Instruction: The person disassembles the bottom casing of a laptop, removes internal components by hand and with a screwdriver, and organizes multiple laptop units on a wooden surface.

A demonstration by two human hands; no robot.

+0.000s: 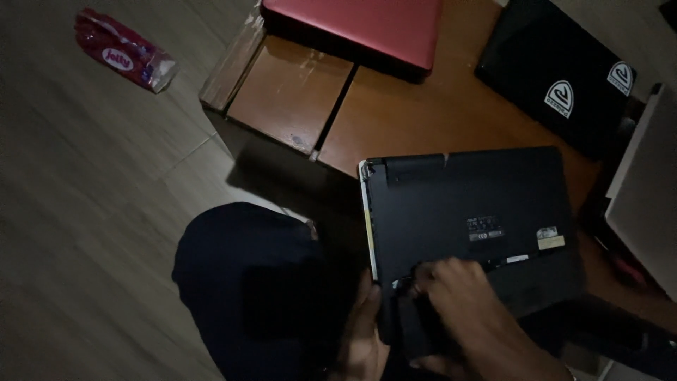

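A black laptop (479, 204) lies upside down on the wooden table (423, 113), its near-left corner overhanging the edge. My left hand (363, 331) grips that near-left corner from the side and below. My right hand (465, 310) rests on the laptop's underside near the front edge, fingers curled over a dark panel or battery section (416, 324); whether it grips it is unclear in the dim light. Small labels (486, 229) sit on the underside.
A red closed laptop (360, 25) lies at the table's far side, another black laptop with white stickers (564, 70) at the far right, a grey device (645, 190) at the right edge. My dark-clothed knee (247, 282) is below. A red packet (123, 49) lies on the floor.
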